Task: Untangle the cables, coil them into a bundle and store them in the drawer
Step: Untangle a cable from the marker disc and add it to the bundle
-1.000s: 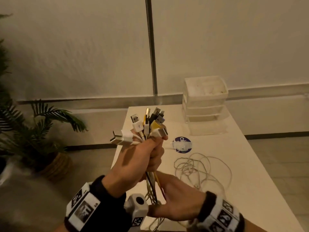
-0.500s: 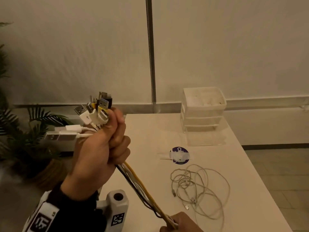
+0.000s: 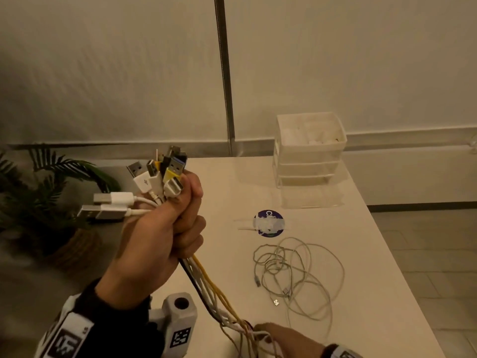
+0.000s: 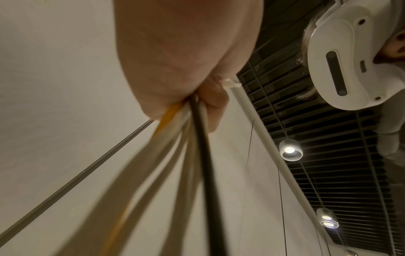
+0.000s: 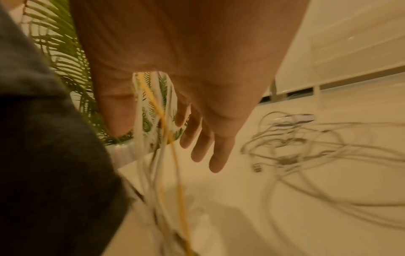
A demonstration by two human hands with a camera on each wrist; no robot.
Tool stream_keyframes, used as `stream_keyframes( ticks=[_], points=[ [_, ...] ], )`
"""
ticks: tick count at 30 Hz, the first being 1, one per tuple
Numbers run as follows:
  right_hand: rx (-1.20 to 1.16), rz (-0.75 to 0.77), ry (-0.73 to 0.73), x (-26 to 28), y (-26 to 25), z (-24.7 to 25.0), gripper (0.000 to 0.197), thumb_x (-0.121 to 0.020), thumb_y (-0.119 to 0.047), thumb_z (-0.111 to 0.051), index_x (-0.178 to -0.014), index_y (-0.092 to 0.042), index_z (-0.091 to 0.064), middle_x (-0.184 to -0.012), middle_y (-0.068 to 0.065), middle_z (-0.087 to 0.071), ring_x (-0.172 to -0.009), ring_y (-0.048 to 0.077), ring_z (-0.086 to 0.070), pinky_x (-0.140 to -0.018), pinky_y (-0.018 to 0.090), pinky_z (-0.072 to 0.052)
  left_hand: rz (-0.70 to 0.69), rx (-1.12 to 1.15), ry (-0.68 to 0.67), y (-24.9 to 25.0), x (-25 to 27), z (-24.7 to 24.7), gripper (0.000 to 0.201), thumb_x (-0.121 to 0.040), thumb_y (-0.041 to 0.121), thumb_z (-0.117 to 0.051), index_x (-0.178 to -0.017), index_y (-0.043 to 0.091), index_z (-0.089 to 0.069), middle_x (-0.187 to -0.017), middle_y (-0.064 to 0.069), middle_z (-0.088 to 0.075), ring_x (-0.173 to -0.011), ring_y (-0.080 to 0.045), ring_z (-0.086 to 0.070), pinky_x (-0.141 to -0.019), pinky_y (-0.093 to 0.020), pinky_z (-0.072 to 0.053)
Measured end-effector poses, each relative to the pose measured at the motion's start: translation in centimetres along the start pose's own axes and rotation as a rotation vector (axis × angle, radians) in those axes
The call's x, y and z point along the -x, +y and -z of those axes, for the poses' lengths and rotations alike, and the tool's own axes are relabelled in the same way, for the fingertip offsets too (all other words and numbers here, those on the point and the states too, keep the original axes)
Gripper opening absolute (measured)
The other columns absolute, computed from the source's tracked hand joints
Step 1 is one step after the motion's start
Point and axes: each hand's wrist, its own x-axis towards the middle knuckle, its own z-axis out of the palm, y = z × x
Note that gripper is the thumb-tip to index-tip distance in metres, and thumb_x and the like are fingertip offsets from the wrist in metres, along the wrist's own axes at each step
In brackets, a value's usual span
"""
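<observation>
My left hand (image 3: 165, 228) grips a bundle of cables (image 3: 206, 282) in a fist, held up over the table's left edge. Several USB plugs (image 3: 160, 177) fan out above the fist. White, black and yellow strands run taut down to my right hand (image 3: 284, 337) at the bottom edge. In the right wrist view the strands (image 5: 162, 138) pass between the thumb and the straight fingers (image 5: 197, 143) of that hand (image 5: 197, 69). In the left wrist view the fist (image 4: 186, 60) clamps the cables (image 4: 197, 138). A translucent drawer unit (image 3: 309, 156) stands at the table's back, its lowest drawer apparently pulled out.
A loose tangle of thin white cable (image 3: 296, 275) lies on the white table (image 3: 387, 293) right of the bundle, also in the right wrist view (image 5: 306, 147). A round blue sticker (image 3: 269, 223) sits behind it. A potted plant (image 3: 38, 202) stands on the floor, left.
My left hand has lifted the plug ends up and to the left. My right hand has slid down the strands toward me, and they now stretch straight between the two hands.
</observation>
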Motion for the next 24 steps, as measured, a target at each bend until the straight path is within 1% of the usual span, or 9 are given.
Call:
stream_keyframes(
  ticks=[2, 4, 5, 8, 10, 14, 17, 21, 24],
  points=[
    [0.150, -0.001, 0.012, 1.3, 1.8, 1.9, 0.047, -0.090, -0.015, -0.052, -0.135, -0.026, -0.049, -0.125, -0.015, -0.052, -0.113, 0.002, -0.050, -0.104, 0.021, -0.039, 0.023, -0.006, 0.025, -0.5, 0.1, 0.1, 0.035, -0.074, 0.049, -0.076, -0.081, 0.019, -0.060, -0.048, 0.009, -0.031, -0.038, -0.005, -0.017, -0.036, -0.016, -0.019],
    [0.223, -0.064, 0.088, 2.2, 4.0, 4.3, 0.046, -0.077, -0.008, -0.045, -0.113, -0.031, -0.063, -0.104, -0.014, -0.061, -0.101, 0.002, -0.058, -0.096, 0.020, -0.045, 0.037, -0.005, 0.053, -1.0, 0.2, 0.0, 0.032, -0.075, 0.048, -0.074, -0.081, 0.019, -0.061, -0.048, 0.010, -0.031, -0.039, -0.006, -0.015, -0.036, -0.017, -0.017],
    [0.277, -0.095, 0.154, 2.2, 5.3, 5.3, 0.043, -0.078, -0.008, -0.042, -0.106, -0.032, -0.065, -0.103, -0.011, -0.064, -0.104, 0.007, -0.060, -0.095, 0.019, -0.044, 0.044, -0.003, 0.068, -1.2, 0.3, 0.0, 0.031, -0.075, 0.047, -0.074, -0.081, 0.020, -0.061, -0.048, 0.011, -0.031, -0.038, -0.004, -0.016, -0.035, -0.018, -0.016],
    [0.447, -0.190, 0.287, 0.7, 7.7, 7.8, 0.032, -0.093, -0.014, -0.042, -0.117, -0.024, -0.062, -0.122, 0.000, -0.061, -0.115, 0.019, -0.056, -0.096, 0.026, -0.043, 0.068, -0.006, 0.113, -1.9, 0.3, 0.0, 0.032, -0.071, 0.047, -0.077, -0.081, 0.021, -0.062, -0.048, 0.011, -0.030, -0.038, -0.005, -0.015, -0.035, -0.019, -0.015],
    [0.524, -0.190, 0.339, -0.7, 9.0, 8.6, 0.033, -0.095, -0.016, -0.043, -0.121, -0.026, -0.058, -0.123, 0.001, -0.056, -0.114, 0.022, -0.055, -0.093, 0.030, -0.044, 0.079, -0.015, 0.143, -2.4, 0.2, -0.1, 0.034, -0.068, 0.048, -0.078, -0.081, 0.021, -0.062, -0.048, 0.011, -0.030, -0.041, -0.008, -0.011, -0.035, -0.020, -0.014],
    [0.677, -0.063, 0.400, -4.0, 9.2, 8.3, 0.037, -0.092, -0.019, -0.050, -0.128, -0.028, -0.054, -0.119, 0.005, -0.051, -0.109, 0.028, -0.053, -0.086, 0.036, -0.046, 0.078, -0.031, 0.185, -3.2, -0.3, -0.4, 0.032, -0.067, 0.047, -0.076, -0.080, 0.022, -0.062, -0.047, 0.012, -0.032, -0.040, -0.006, -0.013, -0.034, -0.017, -0.018],
    [0.788, 0.007, 0.449, -6.3, 8.9, 7.1, 0.027, -0.089, -0.018, -0.056, -0.114, -0.024, -0.061, -0.114, 0.007, -0.052, -0.104, 0.029, -0.053, -0.081, 0.037, -0.045, 0.071, -0.043, 0.191, -3.4, -0.8, -0.7, 0.036, -0.067, 0.049, -0.079, -0.080, 0.021, -0.062, -0.046, 0.012, -0.032, -0.036, -0.001, -0.022, -0.034, -0.016, -0.018],
    [0.867, 0.038, 0.459, -7.9, 9.5, 7.0, 0.015, -0.084, -0.013, -0.061, -0.097, -0.017, -0.065, -0.110, 0.008, -0.054, -0.101, 0.031, -0.053, -0.075, 0.040, -0.044, 0.060, -0.061, 0.212, -3.4, -1.2, -0.7, 0.038, -0.065, 0.050, -0.081, -0.080, 0.020, -0.062, -0.046, 0.012, -0.033, -0.036, -0.001, -0.023, -0.035, -0.016, -0.018],
    [0.626, 0.143, 0.557, -7.5, 8.2, 8.6, 0.012, -0.089, -0.016, -0.055, -0.093, -0.017, -0.067, -0.099, 0.003, -0.057, -0.094, 0.026, -0.054, -0.073, 0.031, -0.039, 0.039, -0.059, 0.224, -3.5, -1.4, -0.6, 0.033, -0.069, 0.047, -0.077, -0.080, 0.020, -0.063, -0.046, 0.012, -0.033, -0.035, -0.001, -0.024, -0.035, -0.015, -0.019]
  ],
)
